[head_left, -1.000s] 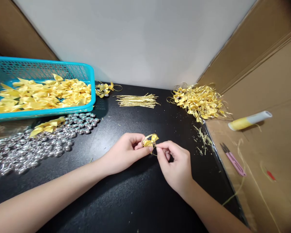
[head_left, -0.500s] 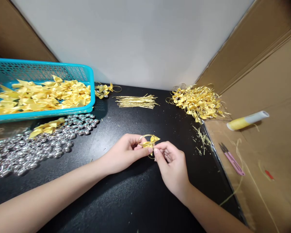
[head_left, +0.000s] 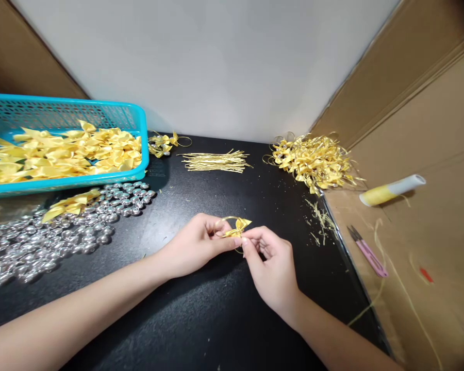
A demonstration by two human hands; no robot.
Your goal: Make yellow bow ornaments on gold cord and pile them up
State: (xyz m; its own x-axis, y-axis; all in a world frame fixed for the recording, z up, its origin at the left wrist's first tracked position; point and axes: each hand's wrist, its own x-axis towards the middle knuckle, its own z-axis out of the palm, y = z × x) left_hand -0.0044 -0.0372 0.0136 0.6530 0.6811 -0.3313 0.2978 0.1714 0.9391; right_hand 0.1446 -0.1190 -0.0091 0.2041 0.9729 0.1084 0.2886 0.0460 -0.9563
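Over the middle of the black table, my left hand [head_left: 201, 242] is closed on a yellow ribbon bow [head_left: 238, 227] that has a loop of gold cord [head_left: 227, 219] rising from it. The thumb presses the bow's lower part against the fingers. Right beside it, my right hand [head_left: 272, 257] pinches with thumb and forefinger at the bow's lower right edge. What lies between those fingertips is too small to tell; a thin strand of the gold cord runs close by. The bow's underside is hidden by my fingers.
A blue basket [head_left: 144, 139] of yellow bows stands left, silver beads [head_left: 73, 232] before it. Gold cord pieces [head_left: 216, 161] lie at the back. Corded bows [head_left: 313, 159] are heaped back right. Pink thread snips [head_left: 367, 251] and a thread spool [head_left: 392, 190] rest on cardboard, right.
The bow and its cord loop have turned slightly in my left fingers, and the loop leans more to the left. Both hands keep their grip close together. The view has shifted slightly.
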